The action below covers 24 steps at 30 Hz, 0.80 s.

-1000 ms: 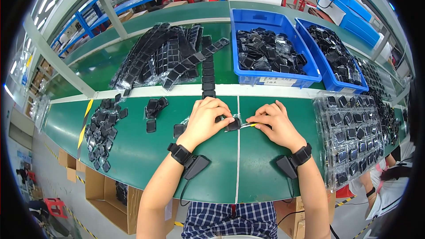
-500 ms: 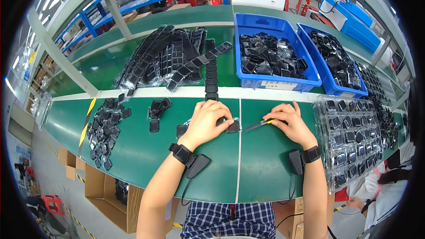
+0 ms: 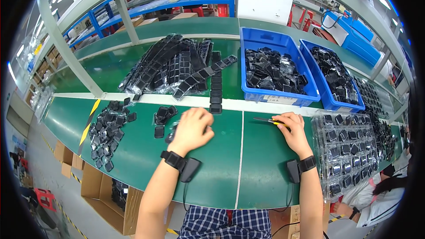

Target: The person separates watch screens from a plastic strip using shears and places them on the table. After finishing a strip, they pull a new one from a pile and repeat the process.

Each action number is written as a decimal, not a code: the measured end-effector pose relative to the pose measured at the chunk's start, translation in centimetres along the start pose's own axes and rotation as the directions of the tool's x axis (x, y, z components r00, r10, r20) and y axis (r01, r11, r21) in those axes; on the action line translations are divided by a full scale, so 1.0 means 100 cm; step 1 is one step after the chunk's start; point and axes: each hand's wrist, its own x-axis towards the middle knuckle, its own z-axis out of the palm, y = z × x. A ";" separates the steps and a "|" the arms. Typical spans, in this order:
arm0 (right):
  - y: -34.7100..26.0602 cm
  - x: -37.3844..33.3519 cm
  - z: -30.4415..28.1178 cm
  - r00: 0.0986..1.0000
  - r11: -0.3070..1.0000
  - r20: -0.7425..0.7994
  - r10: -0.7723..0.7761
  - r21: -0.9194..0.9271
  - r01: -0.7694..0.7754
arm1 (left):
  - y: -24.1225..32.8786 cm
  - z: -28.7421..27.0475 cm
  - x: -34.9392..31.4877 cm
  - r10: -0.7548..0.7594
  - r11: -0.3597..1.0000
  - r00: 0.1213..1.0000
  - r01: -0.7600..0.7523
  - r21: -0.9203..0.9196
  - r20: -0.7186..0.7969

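My left hand (image 3: 192, 128) is over the green bench with its fingers curled down. Small black square pieces (image 3: 171, 133) peek out beside its left edge. What lies under its fingers is hidden. In my right hand (image 3: 290, 126) is a slim tool (image 3: 265, 120) with a dark, narrow tip and a yellow part, pointing left. A column of joined black squares (image 3: 216, 93) ends beyond my left hand at the white rail. To the left of that hand sit a few loose black squares (image 3: 164, 115); farther left spreads a pile of them (image 3: 106, 128).
Blue bins (image 3: 281, 97) full of black pieces stand at the back right. Strips of black squares (image 3: 177, 62) are heaped at the back left. Clear trays (image 3: 347, 150) of pieces border the right side. A cardboard box (image 3: 99, 194) stands below the bench.
My left hand has moved left, and the black square formerly by its thumb no longer shows there. My right hand has shifted slightly right, still holding the tool. The whole view has tilted a little.
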 end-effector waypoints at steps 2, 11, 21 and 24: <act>0.000 0.000 0.000 1.000 1.000 0.002 0.006 -0.007 -0.006 | -0.023 -0.005 -0.005 -0.148 0.984 0.987 0.153 0.092 -0.054; -0.005 0.001 0.005 1.000 0.999 0.006 -0.002 -0.047 0.002 | -0.009 0.018 0.012 -0.141 0.958 0.922 0.219 0.186 -0.361; -0.009 0.003 0.012 0.999 0.996 0.045 -0.027 -0.079 0.031 | 0.001 0.041 0.030 -0.077 0.977 0.957 0.128 0.169 -0.278; -0.009 0.003 0.012 0.999 0.997 0.041 -0.027 -0.074 0.030 | -0.001 0.040 0.032 -0.082 0.975 0.949 0.140 0.174 -0.305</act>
